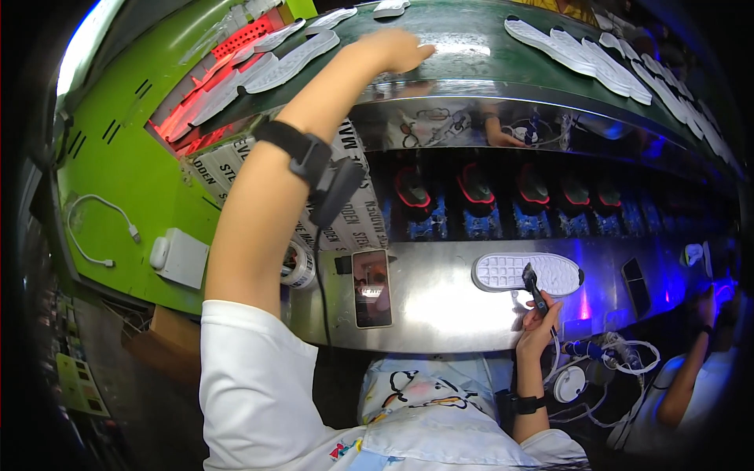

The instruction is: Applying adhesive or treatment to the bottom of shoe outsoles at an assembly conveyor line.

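A white shoe sole (503, 271) with a grid of recesses and a black tip at its right end lies on the metal shelf. My right hand (537, 326) is closed around the black handle of a brush (531, 279), whose bristles rest on the sole's middle. A pale tube hangs below the brush handle. My left hand (390, 52) is stretched far forward over the green conveyor belt (463, 67). Motion blur smears its fingers, and I see nothing clear in it. White soles (287, 63) lie to its left, and more soles (581, 59) lie to its right.
A phone (371, 288) and a white tub (298, 265) stand left on the metal shelf (436, 314). Behind hang several red-rimmed dark shoe uppers (477, 188). A green surface (118, 157) holds a white box (179, 257) and cable. At right a person's arm (687, 377) shows.
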Demonstrator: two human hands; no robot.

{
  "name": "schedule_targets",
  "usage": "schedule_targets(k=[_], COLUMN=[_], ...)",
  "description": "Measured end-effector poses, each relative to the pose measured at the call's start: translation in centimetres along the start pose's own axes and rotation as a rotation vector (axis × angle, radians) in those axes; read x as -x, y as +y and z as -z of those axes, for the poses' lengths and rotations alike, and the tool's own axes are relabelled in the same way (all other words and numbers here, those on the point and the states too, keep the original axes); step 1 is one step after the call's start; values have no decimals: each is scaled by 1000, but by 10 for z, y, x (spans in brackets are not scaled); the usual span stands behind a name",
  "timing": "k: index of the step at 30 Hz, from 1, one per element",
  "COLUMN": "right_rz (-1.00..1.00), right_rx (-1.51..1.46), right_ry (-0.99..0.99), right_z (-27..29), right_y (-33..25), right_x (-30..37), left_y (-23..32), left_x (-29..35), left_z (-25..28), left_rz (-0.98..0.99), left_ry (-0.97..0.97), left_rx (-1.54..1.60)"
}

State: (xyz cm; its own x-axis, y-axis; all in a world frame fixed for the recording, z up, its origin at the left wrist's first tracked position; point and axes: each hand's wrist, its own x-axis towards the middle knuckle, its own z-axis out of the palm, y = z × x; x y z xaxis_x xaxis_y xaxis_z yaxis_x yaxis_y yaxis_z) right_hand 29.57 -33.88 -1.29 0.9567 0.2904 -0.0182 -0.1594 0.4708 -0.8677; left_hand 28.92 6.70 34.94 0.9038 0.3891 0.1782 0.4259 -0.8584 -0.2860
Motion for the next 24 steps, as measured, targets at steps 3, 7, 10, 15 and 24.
schedule_targets(k=[3,7,10,15,24], right_rz=[-24,-24,-17,14,58], right_rx=[-7,-25,-29,3,22], right_ry=[20,41,-9,3,-27], right_z=[1,6,-4,12,11], right_y=[2,3,8,14,9], right_x=[0,-2,0,-4,0], left_y=[46,132,150,191,130], left_x=[-33,-74,-133,-129,-37], left_z=[0,-13,-41,-28,38], left_rz=[-188,-288,-361,-379,-219], left_ry=[246,426,542,375,355], left_rx=[228,435,295,481,1119])
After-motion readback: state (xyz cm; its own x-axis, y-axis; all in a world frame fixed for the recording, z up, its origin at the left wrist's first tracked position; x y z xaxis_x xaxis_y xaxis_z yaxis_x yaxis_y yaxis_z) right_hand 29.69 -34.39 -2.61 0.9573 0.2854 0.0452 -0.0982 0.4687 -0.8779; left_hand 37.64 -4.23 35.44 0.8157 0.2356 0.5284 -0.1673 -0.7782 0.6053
